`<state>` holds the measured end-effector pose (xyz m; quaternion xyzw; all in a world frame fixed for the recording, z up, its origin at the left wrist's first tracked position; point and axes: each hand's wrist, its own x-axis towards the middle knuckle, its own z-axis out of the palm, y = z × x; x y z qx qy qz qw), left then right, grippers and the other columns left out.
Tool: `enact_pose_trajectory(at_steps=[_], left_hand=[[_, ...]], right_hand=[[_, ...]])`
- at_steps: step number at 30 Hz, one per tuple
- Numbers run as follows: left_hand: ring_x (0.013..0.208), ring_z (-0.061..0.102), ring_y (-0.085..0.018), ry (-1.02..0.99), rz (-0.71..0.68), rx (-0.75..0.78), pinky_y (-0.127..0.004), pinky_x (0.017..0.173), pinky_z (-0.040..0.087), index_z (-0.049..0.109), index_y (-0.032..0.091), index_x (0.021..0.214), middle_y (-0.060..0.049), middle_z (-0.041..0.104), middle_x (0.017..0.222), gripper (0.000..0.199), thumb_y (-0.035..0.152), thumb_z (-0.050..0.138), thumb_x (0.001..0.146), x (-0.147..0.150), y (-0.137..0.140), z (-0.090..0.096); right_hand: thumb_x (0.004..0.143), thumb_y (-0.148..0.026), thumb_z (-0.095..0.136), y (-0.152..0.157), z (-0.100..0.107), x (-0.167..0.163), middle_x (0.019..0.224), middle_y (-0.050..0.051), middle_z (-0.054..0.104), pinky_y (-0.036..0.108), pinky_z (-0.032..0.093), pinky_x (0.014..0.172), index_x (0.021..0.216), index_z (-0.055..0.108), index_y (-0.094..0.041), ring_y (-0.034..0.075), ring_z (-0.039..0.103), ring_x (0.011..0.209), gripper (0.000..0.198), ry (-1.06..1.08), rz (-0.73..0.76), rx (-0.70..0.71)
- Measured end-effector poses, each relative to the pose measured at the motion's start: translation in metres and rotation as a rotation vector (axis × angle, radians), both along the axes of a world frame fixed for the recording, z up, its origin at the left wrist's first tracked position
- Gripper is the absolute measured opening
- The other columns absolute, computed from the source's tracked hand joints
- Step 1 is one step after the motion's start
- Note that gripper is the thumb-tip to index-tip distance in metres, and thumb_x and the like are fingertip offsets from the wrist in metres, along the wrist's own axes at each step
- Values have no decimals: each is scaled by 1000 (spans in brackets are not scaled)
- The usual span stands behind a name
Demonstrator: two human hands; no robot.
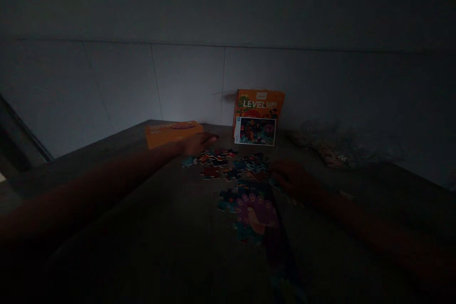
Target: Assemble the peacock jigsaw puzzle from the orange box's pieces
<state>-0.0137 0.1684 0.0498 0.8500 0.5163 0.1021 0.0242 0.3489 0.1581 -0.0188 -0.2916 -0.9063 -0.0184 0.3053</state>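
The scene is very dark. Over the far left side of a pile of loose jigsaw pieces (pixel 211 172) hovers my left hand (pixel 198 143), its fingers stretched to the right; I see nothing held in it. My right hand (pixel 291 176) lies low at the pile's right edge, with fingers reaching over the pieces and apart from the thumb. Dimness hides its fingertips. Nearer to me is a joined puzzle section (pixel 254 213) with a purple peacock-like figure, running on into shadow toward the bottom.
An orange "LEVEL UP!" box (pixel 261 99) stands by the wall, with a picture card (pixel 255 131) leaning on its front. An orange box part (pixel 171 134) lies behind my left hand. Crumpled clear plastic (pixel 327 145) is at the back right of the grey table (pixel 160 228).
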Motion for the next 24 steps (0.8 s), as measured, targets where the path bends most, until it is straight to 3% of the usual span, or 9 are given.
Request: enact_pose_trajectory(at_steps=[2,7,11,18,24], left_hand=[[129,52,-23,-4,17,26,-33,106,40,44,18,145,-12,55,141,50,37,20,105,-9,-13,-17],[125,55,-26,-36,-34,55,-34,104,44,50,23,140,-10,56,140,51,51,46,97,-8,-20,-44],[108,63,-24,-81,-16,55,-31,92,50,59,22,128,-8,66,123,42,45,52,94,-6,-17,-44],[81,67,-22,-106,138,163,-29,69,50,62,19,100,-9,71,88,36,43,35,102,-12,-14,-47],[82,68,-24,-142,184,375,-30,69,51,57,17,115,-12,71,93,36,40,31,104,-12,-16,-49]], right_hand=[[92,-27,49,-1,0,0,103,10,72,43,52,85,99,70,-22,27,66,95,23,4,-12,4],[93,-27,48,-2,-2,-1,101,9,72,43,53,86,99,70,-23,26,67,95,23,32,-22,19],[93,-27,49,-1,-1,-1,100,9,71,42,53,85,99,70,-22,26,67,94,22,20,2,6],[93,-27,48,0,-1,0,103,11,70,44,52,86,100,69,-20,27,66,96,23,-6,1,0],[91,-26,48,0,-2,-1,101,11,71,44,53,84,97,70,-21,27,66,93,23,0,10,-8]])
